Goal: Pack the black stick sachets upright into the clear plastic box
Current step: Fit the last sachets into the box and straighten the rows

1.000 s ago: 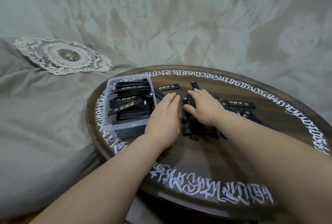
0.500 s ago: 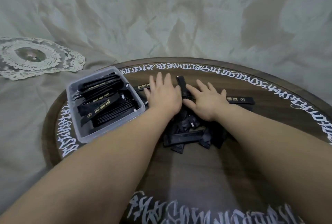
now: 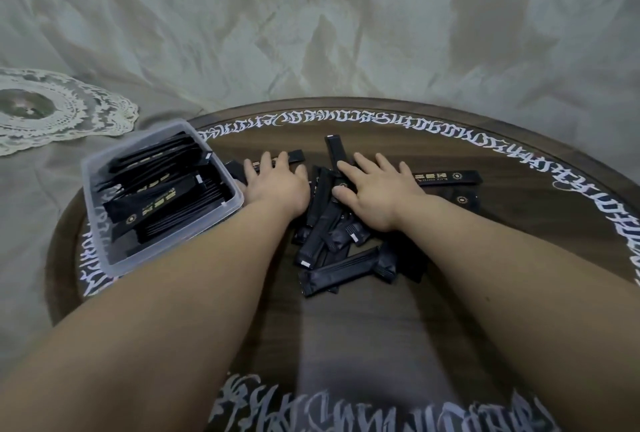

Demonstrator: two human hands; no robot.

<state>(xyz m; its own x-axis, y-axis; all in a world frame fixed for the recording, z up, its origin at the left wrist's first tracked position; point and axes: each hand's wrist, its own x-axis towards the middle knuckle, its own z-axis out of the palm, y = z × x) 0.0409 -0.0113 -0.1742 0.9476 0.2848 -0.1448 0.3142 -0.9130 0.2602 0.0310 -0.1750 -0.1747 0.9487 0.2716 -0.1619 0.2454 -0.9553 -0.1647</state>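
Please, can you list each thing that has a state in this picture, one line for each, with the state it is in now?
clear plastic box: lid off, partly filled with black sachets, some standing on edge, some lying across the top.
loose sachet pile: lying flat and jumbled on the round table, outside the box.
left hand: fingers spread, resting on sachets.
right hand: fingers spread, pressing on the pile.
lace doily: lying flat on the cloth.
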